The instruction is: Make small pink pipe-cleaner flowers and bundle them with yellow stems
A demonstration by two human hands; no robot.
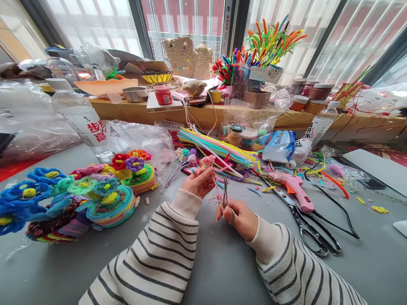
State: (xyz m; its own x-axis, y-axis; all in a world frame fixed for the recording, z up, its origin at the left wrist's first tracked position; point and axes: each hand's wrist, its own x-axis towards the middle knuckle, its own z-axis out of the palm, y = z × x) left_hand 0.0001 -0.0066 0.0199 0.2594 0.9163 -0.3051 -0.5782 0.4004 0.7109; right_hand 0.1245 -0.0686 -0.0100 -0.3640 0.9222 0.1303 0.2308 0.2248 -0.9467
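In the middle of the head view, my left hand [201, 182] pinches a pink pipe-cleaner flower [208, 160] whose thin stem hangs down between my hands. My right hand [240, 216] grips small scissors [225, 192], blades pointing up, close beside that stem. Whether the blades touch the stem I cannot tell. Behind my left hand lie several finished pipe-cleaner flowers [192, 157] on thin stems. A bundle of pastel pipe cleaners [216, 146] stretches across the table behind both hands.
Large black-handled scissors [313, 233] and a pink glue gun [297, 190] with its cord lie to the right. Pots of fuzzy flowers [110, 203] stand at left near a water bottle [79, 114]. A crowded ledge [127, 112] runs along the windows.
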